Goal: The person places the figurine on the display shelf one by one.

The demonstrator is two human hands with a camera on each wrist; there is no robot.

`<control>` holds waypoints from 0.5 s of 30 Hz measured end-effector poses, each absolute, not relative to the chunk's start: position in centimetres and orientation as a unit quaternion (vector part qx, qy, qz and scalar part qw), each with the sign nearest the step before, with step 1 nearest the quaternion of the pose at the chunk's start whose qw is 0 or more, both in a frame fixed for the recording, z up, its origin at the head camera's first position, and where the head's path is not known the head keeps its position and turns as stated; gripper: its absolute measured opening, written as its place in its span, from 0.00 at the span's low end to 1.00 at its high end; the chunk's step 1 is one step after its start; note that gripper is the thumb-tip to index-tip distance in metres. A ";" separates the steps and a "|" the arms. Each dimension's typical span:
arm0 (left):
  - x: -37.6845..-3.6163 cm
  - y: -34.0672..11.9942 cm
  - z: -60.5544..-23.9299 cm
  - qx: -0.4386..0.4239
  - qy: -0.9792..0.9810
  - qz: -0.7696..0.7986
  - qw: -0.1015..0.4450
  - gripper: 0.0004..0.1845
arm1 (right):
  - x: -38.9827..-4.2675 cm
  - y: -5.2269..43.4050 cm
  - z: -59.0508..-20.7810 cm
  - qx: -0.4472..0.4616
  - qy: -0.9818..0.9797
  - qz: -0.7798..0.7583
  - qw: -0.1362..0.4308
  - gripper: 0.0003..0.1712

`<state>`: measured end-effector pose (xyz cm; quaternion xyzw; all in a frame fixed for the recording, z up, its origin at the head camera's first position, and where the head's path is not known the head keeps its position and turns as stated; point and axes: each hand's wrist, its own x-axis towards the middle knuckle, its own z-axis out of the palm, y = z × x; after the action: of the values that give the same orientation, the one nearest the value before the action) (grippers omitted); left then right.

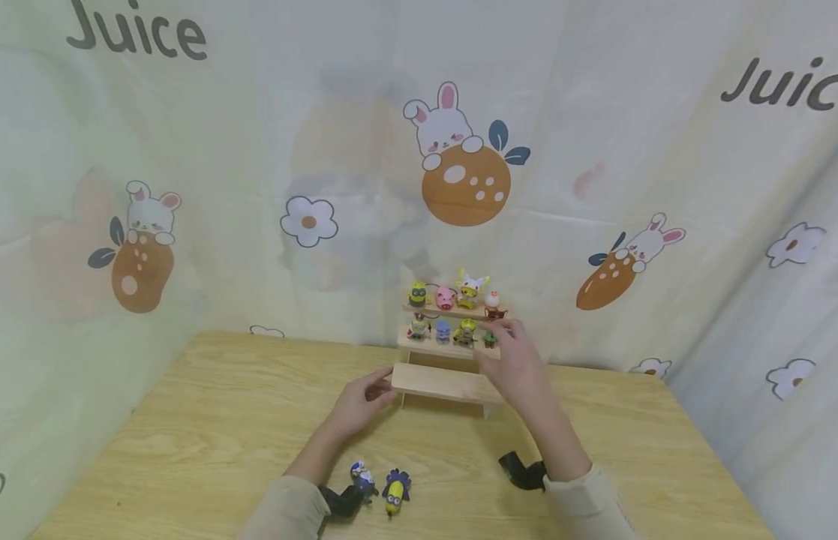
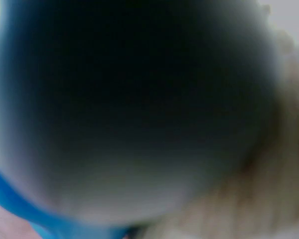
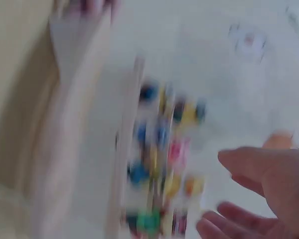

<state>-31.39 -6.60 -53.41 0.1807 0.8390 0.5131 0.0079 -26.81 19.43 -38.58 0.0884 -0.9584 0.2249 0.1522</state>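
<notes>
A small wooden stepped display shelf point(image 1: 446, 381) stands at the back of the table. My left hand point(image 1: 359, 401) holds the left end of its lowest step, thumb and fingers at the corner. Toy figures line the upper two steps, among them a pink pig point(image 1: 446, 298), a white-and-yellow horned figure point(image 1: 470, 291) and a yellow minion point(image 1: 466, 331). At the right end of the middle step, by a small green figure point(image 1: 490, 339), is my right hand point(image 1: 516, 364). In the right wrist view its thumb and fingers are spread with nothing between them. The left wrist view is mostly dark blur.
On the table near the left forearm lie a blue-and-white figure point(image 1: 362, 477) and a yellow minion with dark purple trim point(image 1: 395, 493). A black curved piece point(image 1: 523, 471) shows beside the right wrist. Behind the shelf hangs a printed curtain point(image 1: 364, 262).
</notes>
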 end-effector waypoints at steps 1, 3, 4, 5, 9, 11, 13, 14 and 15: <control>-31.4 -6.6 -53.4 0.181 0.840 0.512 0.007 0.30 | -25.9 18.5 -39.1 0.104 -0.959 0.222 0.143 0.27; -31.3 -6.6 -53.4 0.180 0.840 0.512 0.006 0.30 | -24.2 16.8 -40.3 0.149 -0.960 0.212 0.103 0.25; -31.3 -6.6 -53.4 0.180 0.840 0.512 0.005 0.30 | -23.4 16.1 -41.0 0.177 -0.959 0.207 0.080 0.24; -31.3 -6.6 -53.4 0.180 0.839 0.513 0.003 0.30 | -22.6 15.3 -41.7 0.200 -0.957 0.203 0.051 0.24; -31.4 -6.6 -53.3 0.184 0.839 0.512 -0.001 0.30 | -20.7 13.6 -43.9 0.284 -0.939 0.190 -0.045 0.24; -31.4 -6.6 -53.3 0.187 0.839 0.511 -0.001 0.30 | -20.2 13.2 -44.6 0.303 -0.933 0.183 -0.071 0.25; -31.4 -6.6 -53.3 0.190 0.838 0.512 0.001 0.30 | -19.7 12.9 -45.0 0.316 -0.928 0.180 -0.082 0.26; -31.4 -6.6 -53.4 0.191 0.836 0.514 0.000 0.30 | -19.6 12.8 -45.2 0.321 -0.927 0.175 -0.083 0.26; -31.4 -6.6 -53.4 0.190 0.836 0.515 0.002 0.30 | -19.5 12.7 -45.4 0.326 -0.926 0.172 -0.086 0.26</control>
<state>-31.43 -6.60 -53.36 0.1904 0.8356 0.5153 0.0022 -19.47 12.72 -45.36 0.3255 -0.9258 0.1722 -0.0858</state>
